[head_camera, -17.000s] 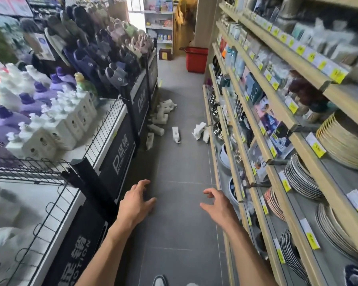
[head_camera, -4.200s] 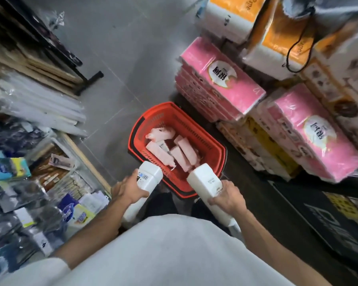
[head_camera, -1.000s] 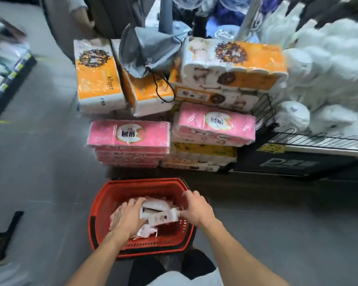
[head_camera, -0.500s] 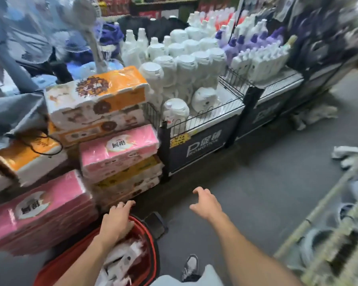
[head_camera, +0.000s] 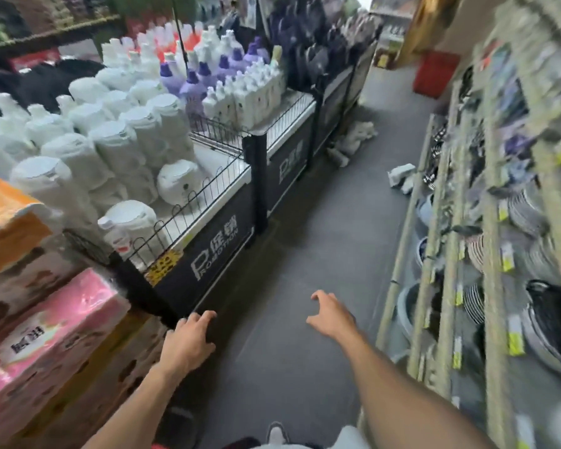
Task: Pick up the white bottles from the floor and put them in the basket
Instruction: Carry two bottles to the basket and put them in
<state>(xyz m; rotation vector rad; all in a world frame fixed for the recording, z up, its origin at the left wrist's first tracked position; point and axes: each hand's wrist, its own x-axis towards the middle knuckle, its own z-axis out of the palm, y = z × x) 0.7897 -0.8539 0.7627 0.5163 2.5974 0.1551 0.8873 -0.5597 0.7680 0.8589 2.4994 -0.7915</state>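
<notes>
Several white bottles lie far down the grey aisle floor: a heap against the foot of the black display stands and a pair beside the right-hand shelving. My left hand and my right hand hang empty in front of me over the floor, fingers loosely spread. The orange-red basket I was filling is out of view, below and behind me.
Black promotion stands with wire rails hold many white and purple bottles on the left. Pink and orange tissue packs are stacked at near left. Shelving with plates and bowls lines the right. A red bin stands at the aisle's far end.
My hands left the bottles in the basket and came away empty. My view swung right from the basket to face down the aisle toward the bottles on the floor.
</notes>
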